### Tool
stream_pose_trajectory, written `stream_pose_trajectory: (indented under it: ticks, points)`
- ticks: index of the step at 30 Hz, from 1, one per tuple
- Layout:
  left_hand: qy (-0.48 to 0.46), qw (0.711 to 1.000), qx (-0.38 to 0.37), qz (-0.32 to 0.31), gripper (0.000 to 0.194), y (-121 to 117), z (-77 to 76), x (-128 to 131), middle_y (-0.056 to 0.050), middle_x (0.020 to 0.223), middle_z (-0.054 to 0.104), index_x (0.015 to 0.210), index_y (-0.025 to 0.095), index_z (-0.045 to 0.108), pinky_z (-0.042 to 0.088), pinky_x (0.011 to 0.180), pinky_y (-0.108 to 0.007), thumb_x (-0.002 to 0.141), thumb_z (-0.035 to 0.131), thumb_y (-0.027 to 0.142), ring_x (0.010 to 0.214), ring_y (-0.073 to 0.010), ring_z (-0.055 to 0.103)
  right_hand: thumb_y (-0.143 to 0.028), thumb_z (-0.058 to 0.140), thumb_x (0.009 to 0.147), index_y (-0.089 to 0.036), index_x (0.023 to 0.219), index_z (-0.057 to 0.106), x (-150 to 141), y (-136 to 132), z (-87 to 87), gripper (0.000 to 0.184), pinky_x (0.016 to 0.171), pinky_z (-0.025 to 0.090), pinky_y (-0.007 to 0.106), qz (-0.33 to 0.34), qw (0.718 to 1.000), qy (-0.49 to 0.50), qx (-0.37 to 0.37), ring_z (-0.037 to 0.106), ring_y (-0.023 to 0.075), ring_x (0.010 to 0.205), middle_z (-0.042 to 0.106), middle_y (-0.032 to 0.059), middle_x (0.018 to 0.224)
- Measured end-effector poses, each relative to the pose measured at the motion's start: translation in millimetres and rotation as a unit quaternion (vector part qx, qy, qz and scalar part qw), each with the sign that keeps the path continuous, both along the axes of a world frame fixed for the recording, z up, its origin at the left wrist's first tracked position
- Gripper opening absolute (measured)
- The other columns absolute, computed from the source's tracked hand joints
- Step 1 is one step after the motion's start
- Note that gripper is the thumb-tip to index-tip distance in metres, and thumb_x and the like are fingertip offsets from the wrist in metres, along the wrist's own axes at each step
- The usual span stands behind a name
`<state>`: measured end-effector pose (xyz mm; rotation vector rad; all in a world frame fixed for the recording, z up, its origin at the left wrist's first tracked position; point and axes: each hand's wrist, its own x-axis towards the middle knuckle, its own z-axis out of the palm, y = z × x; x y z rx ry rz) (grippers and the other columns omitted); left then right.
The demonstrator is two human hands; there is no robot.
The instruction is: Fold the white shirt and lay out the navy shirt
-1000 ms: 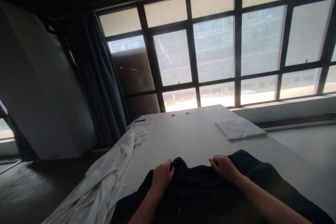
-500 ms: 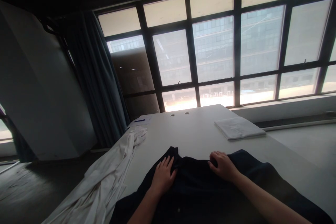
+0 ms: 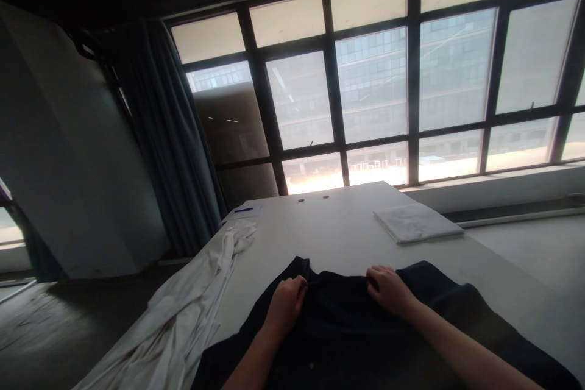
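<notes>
A dark navy garment (image 3: 343,332), apparently a top with its neck edge facing away from me, lies spread over the near part of the white table (image 3: 292,237). My left hand (image 3: 286,303) pinches its cloth left of the neck edge, fingers curled against the thumb. At the right of that edge my right hand (image 3: 389,290) is closed with its fingers bent over the fabric. Between the hands the far edge of the garment runs nearly straight. Its lower part goes out of view under my forearms.
Crumpled whitish cloth (image 3: 196,295) lies along the left table edge. A folded white cloth (image 3: 415,223) rests on the right side. Beyond it to the left are paper and a blue pen (image 3: 244,209). A dark curtain (image 3: 171,134) hangs beside the large windows (image 3: 370,85).
My left hand's fingers, spread flat on the garment before, have curled into a pinch on its cloth. My right hand has barely moved and stays on the garment's edge.
</notes>
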<state>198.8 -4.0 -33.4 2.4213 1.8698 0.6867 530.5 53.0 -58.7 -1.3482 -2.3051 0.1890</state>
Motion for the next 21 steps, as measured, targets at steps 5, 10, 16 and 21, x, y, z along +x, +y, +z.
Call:
stream_pose_trajectory:
  ticks: [5,10,16,21]
  points:
    - [-0.029,0.998,0.023,-0.048,0.035,-1,-6.1,-2,-0.009,0.129,0.064,0.134,0.023,0.053,0.043,0.105,-0.038,0.101,0.044,0.03,0.123,-0.0247,0.057,-0.025,0.049,0.086,-0.021,0.089,0.064,0,-1,2.0,0.016,0.088,0.04,0.035,0.0,1.0,-0.001,-0.003,0.061,0.0229,0.091,0.069,0.0056,0.093]
    - [-0.018,0.996,-0.039,-0.075,0.079,0,-17.7,-4,-0.009,0.166,0.025,0.162,0.021,0.008,0.025,0.123,-0.043,0.099,0.049,0.045,0.151,-0.0243,0.025,-0.026,0.048,0.088,-0.021,0.091,0.065,0,-3,5.8,0.018,0.089,0.04,0.035,-0.012,1.0,-0.015,-0.005,0.062,0.0233,0.094,0.07,0.0061,0.095]
    - [0.088,0.983,-0.155,-0.052,0.073,1,-10.6,-3,-0.002,0.166,0.021,0.158,0.031,0.031,0.011,0.125,-0.053,0.097,0.031,0.072,0.154,-0.029,0.016,-0.045,0.049,0.094,-0.021,0.097,0.065,4,-1,4.6,0.029,0.091,0.036,0.04,-0.049,0.997,-0.066,-0.01,0.065,0.0269,0.095,0.072,0.0088,0.095]
    - [0.108,0.974,-0.196,-0.026,0.081,-2,-1.2,-4,-0.001,0.168,0.011,0.159,0.036,0.021,0.003,0.122,-0.062,0.092,0.029,0.08,0.154,-0.0337,0.007,-0.051,0.054,0.092,-0.022,0.094,0.066,40,21,8.7,0.032,0.094,0.032,0.045,-0.1,0.984,-0.126,-0.072,0.065,0.0312,0.1,0.074,0.01,0.098]
